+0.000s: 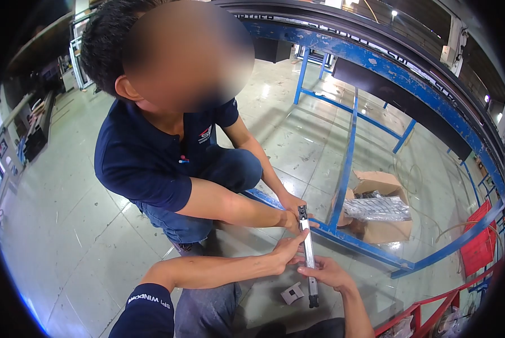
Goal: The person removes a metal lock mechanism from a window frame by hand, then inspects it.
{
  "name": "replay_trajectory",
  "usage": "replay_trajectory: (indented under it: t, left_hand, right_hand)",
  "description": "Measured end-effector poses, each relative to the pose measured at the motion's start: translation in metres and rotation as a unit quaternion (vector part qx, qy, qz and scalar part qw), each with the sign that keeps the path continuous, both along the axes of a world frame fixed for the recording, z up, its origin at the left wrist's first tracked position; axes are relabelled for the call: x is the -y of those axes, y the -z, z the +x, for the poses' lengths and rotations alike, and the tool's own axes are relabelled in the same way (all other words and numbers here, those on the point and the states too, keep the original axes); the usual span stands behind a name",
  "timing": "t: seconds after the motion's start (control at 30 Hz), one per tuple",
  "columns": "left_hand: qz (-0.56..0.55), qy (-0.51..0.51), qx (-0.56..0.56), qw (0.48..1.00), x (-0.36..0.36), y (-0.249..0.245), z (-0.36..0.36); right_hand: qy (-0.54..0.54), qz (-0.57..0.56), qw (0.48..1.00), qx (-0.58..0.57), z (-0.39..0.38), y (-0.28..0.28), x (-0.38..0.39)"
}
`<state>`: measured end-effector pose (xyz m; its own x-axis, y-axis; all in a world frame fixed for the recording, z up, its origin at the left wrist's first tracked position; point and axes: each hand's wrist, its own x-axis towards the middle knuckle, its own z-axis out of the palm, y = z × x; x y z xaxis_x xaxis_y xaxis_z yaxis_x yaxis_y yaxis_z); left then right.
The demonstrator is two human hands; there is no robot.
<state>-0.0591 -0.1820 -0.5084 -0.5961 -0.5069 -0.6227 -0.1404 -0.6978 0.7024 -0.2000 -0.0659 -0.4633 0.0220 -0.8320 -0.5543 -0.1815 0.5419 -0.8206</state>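
Observation:
A slim silver metal bar with black end pieces is held lengthwise in front of me, over the floor. My left hand grips its upper half from the left, thumb on the face and other fingers partly hidden behind it. Lower down, my right hand closes on the bar from the right, thumb across its front. A co-worker's hands are at the bar's far end, by the black piece. Below the bar, a small grey bracket-like piece lies on the floor.
The crouching co-worker faces me at the left. A blue metal frame crosses the floor, with an open cardboard box of plastic-wrapped parts behind it. A red bin and a red metal rack stand at the right.

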Motion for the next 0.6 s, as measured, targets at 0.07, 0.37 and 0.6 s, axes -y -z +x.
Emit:
replay_trajectory:
  t: [0.07,0.37,0.6]
  left_hand:
    - [0.002,-0.005,0.008,1.000,0.000,0.000,0.000]
    - [0.005,-0.021,0.021,1.000,-0.001,-0.007,0.000]
    - [0.003,-0.023,0.018,1.000,0.000,-0.004,0.000]
  right_hand:
    - [-0.003,-0.011,1.000,0.000,0.002,-0.003,0.000]
    - [0.013,-0.025,1.000,-0.003,0.004,-0.013,0.002]
    - [0.020,-0.021,0.999,-0.021,-0.001,-0.001,0.000]
